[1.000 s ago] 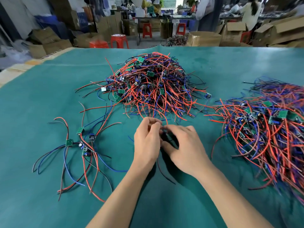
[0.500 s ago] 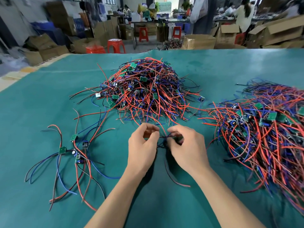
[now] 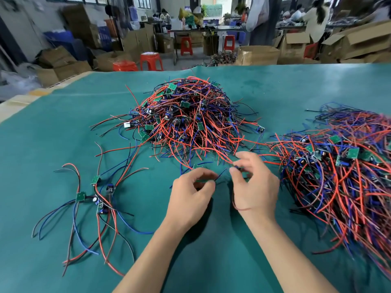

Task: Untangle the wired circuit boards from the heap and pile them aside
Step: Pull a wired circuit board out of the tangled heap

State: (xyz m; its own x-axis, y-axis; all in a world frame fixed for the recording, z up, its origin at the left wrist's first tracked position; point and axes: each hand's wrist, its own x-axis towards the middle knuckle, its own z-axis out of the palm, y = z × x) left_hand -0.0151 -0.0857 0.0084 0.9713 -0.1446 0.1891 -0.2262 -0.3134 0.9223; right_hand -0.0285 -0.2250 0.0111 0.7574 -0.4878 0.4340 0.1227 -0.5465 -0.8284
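We pinch one board's wires between our left hand (image 3: 191, 190) and right hand (image 3: 255, 187), a few freed boards (image 3: 96, 195) lying left of our grip, the big heap (image 3: 188, 117) just beyond barely begun.

Bright, even overhead light w/ daylight from windows at back. Soft shadows under both forearms on the green felt-covered table (image 3: 275, 98). No glare. Wide-angle bend at edges; right-hand heap of red and blue wires (image 3: 349, 176) smeared by blur; background soft.
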